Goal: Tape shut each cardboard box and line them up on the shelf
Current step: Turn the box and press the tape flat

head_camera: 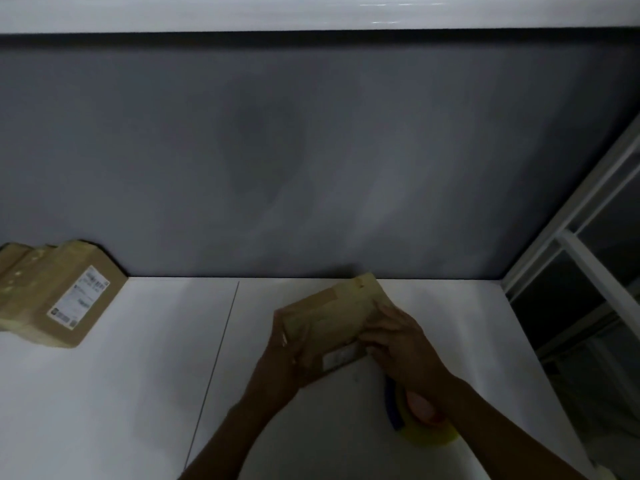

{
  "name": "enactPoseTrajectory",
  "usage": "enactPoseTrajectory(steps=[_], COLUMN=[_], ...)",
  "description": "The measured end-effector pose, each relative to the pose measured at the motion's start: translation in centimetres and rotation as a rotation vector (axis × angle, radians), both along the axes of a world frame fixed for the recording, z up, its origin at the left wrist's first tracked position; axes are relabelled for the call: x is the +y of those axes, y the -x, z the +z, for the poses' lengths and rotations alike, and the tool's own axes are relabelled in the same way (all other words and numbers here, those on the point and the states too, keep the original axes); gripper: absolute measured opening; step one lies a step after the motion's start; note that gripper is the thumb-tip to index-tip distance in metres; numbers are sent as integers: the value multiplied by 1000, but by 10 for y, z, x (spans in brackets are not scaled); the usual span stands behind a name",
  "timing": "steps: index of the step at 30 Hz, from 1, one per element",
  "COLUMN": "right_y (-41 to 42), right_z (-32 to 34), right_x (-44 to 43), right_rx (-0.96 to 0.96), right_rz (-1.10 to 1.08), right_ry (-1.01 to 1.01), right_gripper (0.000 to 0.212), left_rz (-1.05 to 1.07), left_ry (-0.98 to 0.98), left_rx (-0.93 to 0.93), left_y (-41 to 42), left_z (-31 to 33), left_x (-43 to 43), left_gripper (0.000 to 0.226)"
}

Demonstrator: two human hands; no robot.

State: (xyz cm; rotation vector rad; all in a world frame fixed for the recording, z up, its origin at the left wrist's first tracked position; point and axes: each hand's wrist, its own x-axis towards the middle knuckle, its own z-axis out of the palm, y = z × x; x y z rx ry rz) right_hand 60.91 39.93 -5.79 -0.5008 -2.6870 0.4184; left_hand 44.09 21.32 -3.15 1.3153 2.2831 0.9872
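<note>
Dim light; detail is soft throughout. Nearest the camera, a roll of yellowish packing tape (427, 436) with a blue-and-pink dispenser part lies on the white shelf (104, 393), partly hidden under the right forearm. Just beyond it, a small cardboard box (332, 320) is held between both hands, tilted, its far corner raised toward the wall. The left hand (287, 355) has its grip wrapped around the box's left end, thumb on the top face. The right hand (398, 344) has its grip pressed on the box's right edge, fingers curled over the side. A white label shows on the box's near face; tape strips cross its top. Contents cannot be seen; flaps appear closed.

Well apart, at the far left of the shelf, a taped cardboard box with shipping label (65, 299) sits against the grey wall (311, 150), another brown parcel touching its left side. A white-framed window (588, 271) stands at right.
</note>
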Motion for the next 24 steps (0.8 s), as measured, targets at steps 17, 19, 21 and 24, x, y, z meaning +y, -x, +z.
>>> enactPoseTrajectory(steps=[17, 19, 21, 24], right_y=[28, 26, 19, 10], right_z=[20, 14, 8, 9], right_x=[-30, -27, -25, -32], right_rx=[-208, -328, -363, -264], right_rz=[-58, -57, -103, -183], right_ry=[343, 423, 466, 553], right_gripper=[69, 81, 77, 61], left_rz=[129, -89, -207, -316], left_ry=[62, 121, 230, 359], left_rx=[179, 256, 219, 238], left_y=[34, 35, 35, 32], left_z=[-40, -46, -42, -29], left_x=[9, 15, 20, 23], left_gripper=[78, 105, 123, 120])
